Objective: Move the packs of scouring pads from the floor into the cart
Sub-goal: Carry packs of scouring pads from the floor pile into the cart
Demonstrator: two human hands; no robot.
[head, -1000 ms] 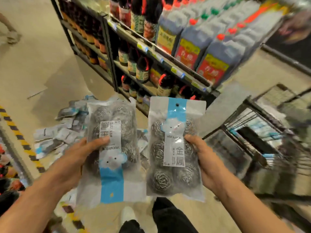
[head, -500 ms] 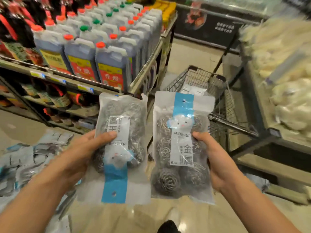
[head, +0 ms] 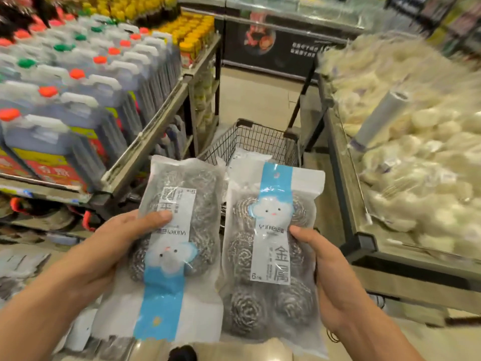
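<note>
A shop: stocked shelves (head: 145, 152), wire cart (head: 250, 142).

**What the floor, cart and shelves carry**

Your wire cart (head: 256, 142) stands on the tan floor (head: 250, 95) with a white pack (head: 243, 155) lying inside. More packs of scouring pads (head: 18, 267) lie on the floor at your left. The left shelf (head: 145, 144) carries jugs (head: 52, 136); the right bin (head: 346, 178) holds pale bagged goods (head: 421, 183).

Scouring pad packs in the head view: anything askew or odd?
The left hand holds its pack upside down, with the blue stripe and printed label inverted. The pack in the right hand is upright. More packs lie strewn on the floor at left.
</note>
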